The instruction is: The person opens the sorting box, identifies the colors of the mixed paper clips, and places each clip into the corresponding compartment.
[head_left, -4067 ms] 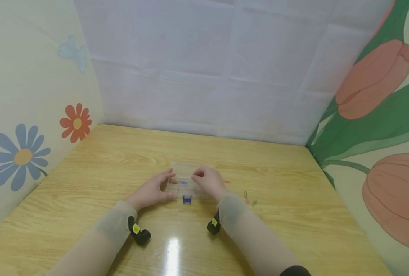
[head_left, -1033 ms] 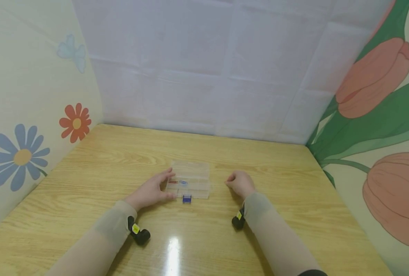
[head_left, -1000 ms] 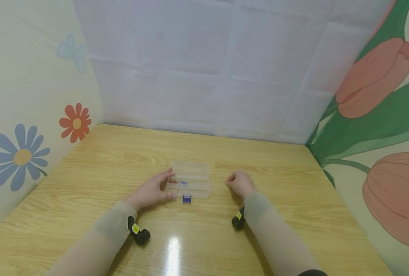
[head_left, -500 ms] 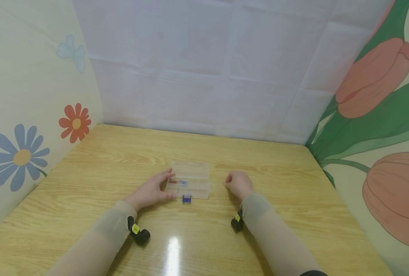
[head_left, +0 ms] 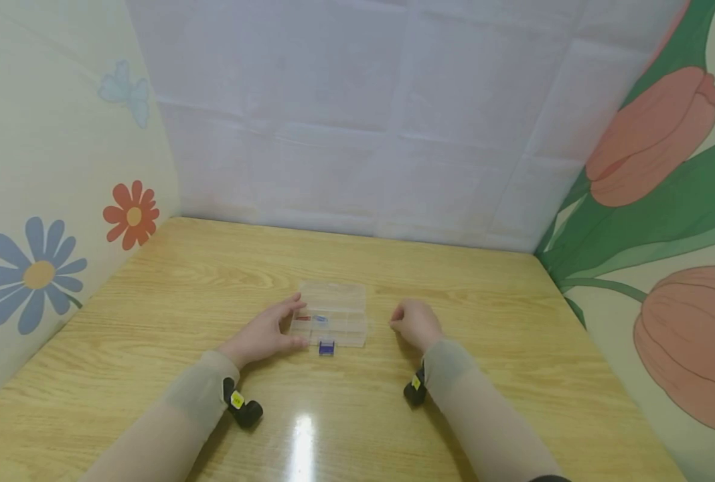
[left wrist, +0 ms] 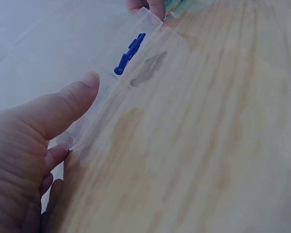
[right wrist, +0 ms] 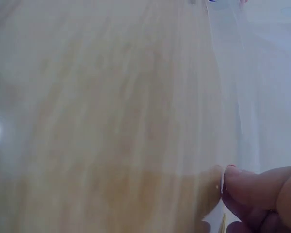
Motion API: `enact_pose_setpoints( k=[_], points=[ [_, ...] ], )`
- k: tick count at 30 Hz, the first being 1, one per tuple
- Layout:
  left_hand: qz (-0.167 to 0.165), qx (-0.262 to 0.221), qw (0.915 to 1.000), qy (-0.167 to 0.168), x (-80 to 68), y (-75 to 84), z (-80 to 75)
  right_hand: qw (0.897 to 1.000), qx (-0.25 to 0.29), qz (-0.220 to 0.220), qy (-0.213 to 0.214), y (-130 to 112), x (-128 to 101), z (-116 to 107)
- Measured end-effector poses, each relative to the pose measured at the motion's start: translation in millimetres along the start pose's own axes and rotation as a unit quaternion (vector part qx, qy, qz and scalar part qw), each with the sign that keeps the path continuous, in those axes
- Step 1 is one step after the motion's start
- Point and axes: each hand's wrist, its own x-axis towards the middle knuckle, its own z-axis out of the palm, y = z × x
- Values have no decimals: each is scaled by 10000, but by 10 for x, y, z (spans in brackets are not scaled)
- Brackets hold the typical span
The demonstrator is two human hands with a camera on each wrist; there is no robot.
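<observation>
The clear compartment box [head_left: 332,313] lies flat on the worktop [head_left: 454,415], about the middle from left to right, with its blue latch [head_left: 327,347] on the near edge. We can make out a red piece [head_left: 302,318] and a blue piece [head_left: 321,319] in its left-hand compartments. They are too small to name, and we cannot tell whether the lid is down.

Our left hand [head_left: 265,335] grasps the box at its left end. The thumb [left wrist: 63,109] lies along the near corner and the fingers reach round the far side, so the box is steadied against sliding. Our right hand [head_left: 416,323] is on the worktop to the right of the box, clearly apart from it. Its fingers are curled under, with the tips down at the surface. In the right wrist view one fingertip [right wrist: 237,182] presses at something thin and pale. We cannot tell whether it has a grip on anything, or what that thing might be.

We judge the step in hand to be a pick-up beside the box, with the left hand acting as a brace. A next move towards the box would call for a firm pinch on a very small item. It would also need a short, level carry to the left and careful aim at one narrow compartment while the left hand keeps the box from shifting.

A small black camera unit sits under each wrist, left [head_left: 243,407] and right [head_left: 414,391]. Flower-printed panels enclose the worktop.
</observation>
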Motion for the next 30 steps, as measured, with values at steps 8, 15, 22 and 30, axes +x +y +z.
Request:
enact_pose_setpoints(
  k=[8, 15, 22, 30],
  points=[
    [-14, -23, 10000, 5, -3, 2, -2, 9992, 381, -125, 38, -79, -25, -31],
    [-7, -42, 10000, -5, -10, 9, -6, 9976, 637, -254, 39, -206, -31, -64],
    [7, -63, 10000, -1, -10, 16, -7, 9960, 779, -432, -16, -335, -20, -60],
    [4, -34, 10000, -1, -5, -1, -1, 9927, 1044, -585, -174, -499, -26, -6]
  ],
)
